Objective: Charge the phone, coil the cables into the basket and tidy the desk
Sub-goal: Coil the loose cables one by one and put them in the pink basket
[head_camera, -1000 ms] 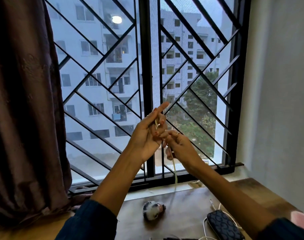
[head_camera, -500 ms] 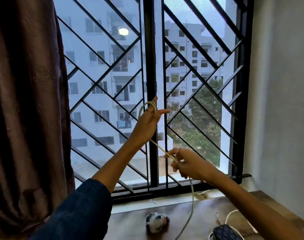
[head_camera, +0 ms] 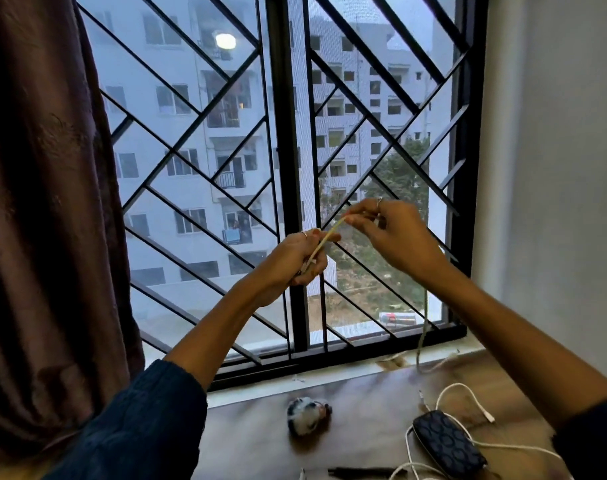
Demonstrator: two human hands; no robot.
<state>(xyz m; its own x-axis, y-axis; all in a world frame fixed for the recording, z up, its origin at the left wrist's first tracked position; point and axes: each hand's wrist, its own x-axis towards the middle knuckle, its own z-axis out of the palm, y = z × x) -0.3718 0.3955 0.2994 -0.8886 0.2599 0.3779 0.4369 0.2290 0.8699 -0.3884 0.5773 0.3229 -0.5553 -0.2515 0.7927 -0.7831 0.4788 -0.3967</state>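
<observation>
Both hands are raised in front of the window grille, with a pale yellowish cable (head_camera: 328, 236) stretched between them. My left hand (head_camera: 300, 259) grips the cable's gathered loops, fingers curled round them. Up and to the right, my right hand (head_camera: 386, 228) pinches the same cable between thumb and fingertips. From behind my right wrist the cable's tail (head_camera: 422, 336) drops to the back of the wooden desk (head_camera: 364, 407). On the desk at lower right a dark patterned phone (head_camera: 447, 441) lies among white cables (head_camera: 468, 398).
A small black-and-white fluffy object (head_camera: 307, 414) sits on the desk near the window sill. A dark slim item (head_camera: 364, 471) lies at the bottom edge. A brown curtain (head_camera: 45, 202) hangs at the left. A white wall (head_camera: 554, 168) bounds the right side.
My right hand rose up and to the right, drawing the cable taut. My left hand dropped lower and closed round the loops. The camera tilted slightly.
</observation>
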